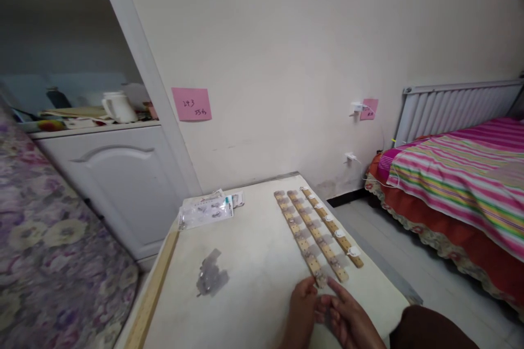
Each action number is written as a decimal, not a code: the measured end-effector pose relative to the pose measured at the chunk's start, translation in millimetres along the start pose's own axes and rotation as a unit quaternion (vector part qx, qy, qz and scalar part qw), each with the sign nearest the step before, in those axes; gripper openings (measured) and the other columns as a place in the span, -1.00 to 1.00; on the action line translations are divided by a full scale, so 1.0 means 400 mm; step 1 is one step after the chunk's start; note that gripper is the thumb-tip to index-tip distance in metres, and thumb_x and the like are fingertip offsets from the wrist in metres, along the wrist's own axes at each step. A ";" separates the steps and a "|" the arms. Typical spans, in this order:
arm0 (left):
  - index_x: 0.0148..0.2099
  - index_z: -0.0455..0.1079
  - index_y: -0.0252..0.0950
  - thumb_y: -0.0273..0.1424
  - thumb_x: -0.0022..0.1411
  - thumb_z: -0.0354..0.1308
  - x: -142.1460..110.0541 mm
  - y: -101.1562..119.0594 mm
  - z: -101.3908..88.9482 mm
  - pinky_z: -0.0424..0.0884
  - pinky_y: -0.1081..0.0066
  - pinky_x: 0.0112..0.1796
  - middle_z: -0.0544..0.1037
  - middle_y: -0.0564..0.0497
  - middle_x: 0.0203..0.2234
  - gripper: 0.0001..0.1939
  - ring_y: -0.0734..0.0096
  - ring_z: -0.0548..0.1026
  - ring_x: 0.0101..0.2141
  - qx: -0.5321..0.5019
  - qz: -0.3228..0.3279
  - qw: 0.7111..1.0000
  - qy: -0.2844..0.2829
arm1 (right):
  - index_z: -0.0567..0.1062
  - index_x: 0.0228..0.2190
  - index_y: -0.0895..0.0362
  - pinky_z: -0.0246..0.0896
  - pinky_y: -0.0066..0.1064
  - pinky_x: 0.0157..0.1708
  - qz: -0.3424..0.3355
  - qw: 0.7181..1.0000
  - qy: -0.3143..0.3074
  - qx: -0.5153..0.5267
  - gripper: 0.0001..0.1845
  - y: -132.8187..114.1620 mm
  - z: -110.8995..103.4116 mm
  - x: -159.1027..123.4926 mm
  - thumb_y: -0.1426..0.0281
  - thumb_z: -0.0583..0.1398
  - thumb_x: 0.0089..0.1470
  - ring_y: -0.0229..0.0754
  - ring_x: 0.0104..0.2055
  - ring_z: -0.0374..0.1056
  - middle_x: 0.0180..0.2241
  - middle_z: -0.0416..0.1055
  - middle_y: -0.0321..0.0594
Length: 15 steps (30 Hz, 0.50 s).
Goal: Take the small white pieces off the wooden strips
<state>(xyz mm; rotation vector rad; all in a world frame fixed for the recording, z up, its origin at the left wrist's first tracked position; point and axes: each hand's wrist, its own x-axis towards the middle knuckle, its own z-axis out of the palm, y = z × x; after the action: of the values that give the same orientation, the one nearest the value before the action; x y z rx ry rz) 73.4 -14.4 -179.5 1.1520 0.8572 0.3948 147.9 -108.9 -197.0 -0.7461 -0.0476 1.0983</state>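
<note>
Wooden strips [305, 240], thin, light and stiff-looking, lie side by side on the desk [254, 262]; both hands' fingers [317, 305] pinch the nearest strip's near end.

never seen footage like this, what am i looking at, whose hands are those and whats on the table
There is no machine here: a person wears a camera on the head, so the single picture looks forward and down at their own two bare hands. The left hand and right hand meet at the near end of three wooden strips lying side by side on a pale table; the fingers seem to pinch something small, too hidden to name. Also on the table: clear packets and a crumpled bit of clear plastic. A striped bed stands to the right.
</note>
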 end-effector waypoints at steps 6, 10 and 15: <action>-0.22 0.37 -0.36 -0.41 -0.08 0.08 -0.008 0.016 -0.027 0.36 0.51 -0.43 0.55 -0.07 -0.32 -0.70 0.34 0.57 -0.34 -0.076 0.013 0.997 0.000 | 0.43 -0.18 0.15 -0.03 -0.65 -0.71 -0.014 0.999 0.031 -0.031 -0.32 0.013 0.010 0.016 0.34 0.47 -0.43 -0.52 -0.70 0.13 -0.54 0.47 -0.40; -0.25 0.32 -0.34 -0.34 -0.01 0.15 -0.015 0.027 -0.044 0.41 0.44 -0.36 0.58 -0.09 -0.38 -0.75 0.29 0.58 -0.34 -0.112 0.030 0.993 0.033 | 0.52 -0.27 0.17 -0.03 -0.62 -0.71 -0.021 0.998 0.036 -0.042 -0.39 0.022 0.024 0.024 0.31 0.47 -0.49 -0.50 -0.69 0.14 -0.50 0.50 -0.34; -0.20 0.27 -0.34 -0.30 0.04 0.16 -0.040 0.055 -0.053 0.43 0.41 -0.34 0.61 -0.20 -0.35 -0.71 0.31 0.58 -0.36 -0.129 0.022 0.990 0.046 | 0.53 -0.33 0.19 0.09 -0.64 -0.66 -0.012 0.999 0.022 -0.028 -0.50 0.029 0.037 0.040 0.33 0.46 -0.42 -0.49 -0.63 0.21 -0.49 0.51 -0.32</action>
<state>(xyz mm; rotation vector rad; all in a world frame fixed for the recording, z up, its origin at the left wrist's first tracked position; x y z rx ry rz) 50.4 -3.1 -156.4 0.9190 0.8340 0.5812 140.7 -85.3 -197.6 -0.8185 -0.0509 1.0602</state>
